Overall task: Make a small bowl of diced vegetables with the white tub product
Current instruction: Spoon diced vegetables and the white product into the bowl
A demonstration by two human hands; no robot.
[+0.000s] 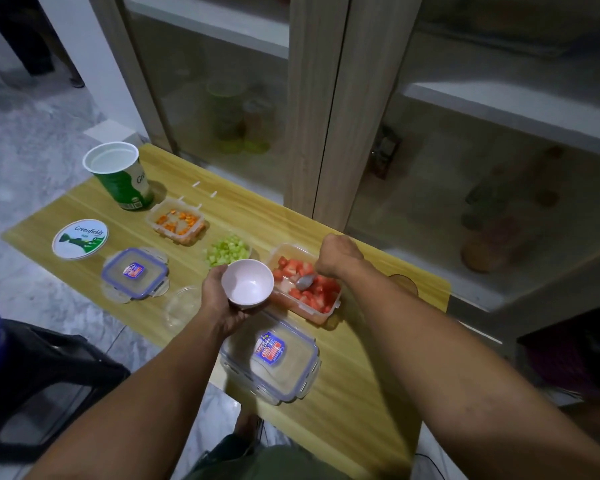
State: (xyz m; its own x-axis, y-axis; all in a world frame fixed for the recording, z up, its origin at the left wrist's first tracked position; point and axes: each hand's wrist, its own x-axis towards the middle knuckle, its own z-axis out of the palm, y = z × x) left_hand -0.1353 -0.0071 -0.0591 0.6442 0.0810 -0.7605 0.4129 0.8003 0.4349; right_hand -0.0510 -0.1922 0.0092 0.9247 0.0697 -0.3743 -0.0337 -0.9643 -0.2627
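The left hand (219, 303) cups a small, empty, pale pink round bowl (247, 283) from below and from its left side, fingers wrapped around the wall, holding it above the light wooden worktop (357, 386). The right hand (340, 256) is closed in a fist around the handle of a metal spoon (305, 281), whose bowl dips into a clear rectangular plastic container of diced red vegetable pieces (307, 284) directly below that hand; the pink bowl's right rim sits just beside this container's left edge. Just beyond the left hand sits a small clear tub of diced pale green pieces (227, 252), and farther out to its left, a clear rectangular container of diced orange pieces (178, 221). Well beyond and to the left of the left hand stands the open white-and-green tub (120, 174), its white inside showing, with its round white-and-green printed lid (79, 239) lying flat nearer, left of the hand. Between that lid and the left hand rests a clear square snap-lock lid with a blue rim (134, 273), and a small clear round lid (182, 306) lies just left of the left wrist. Under and between the forearms, a larger clear rectangular snap-lock lid with a blue rim (269, 358) rests on the worktop.
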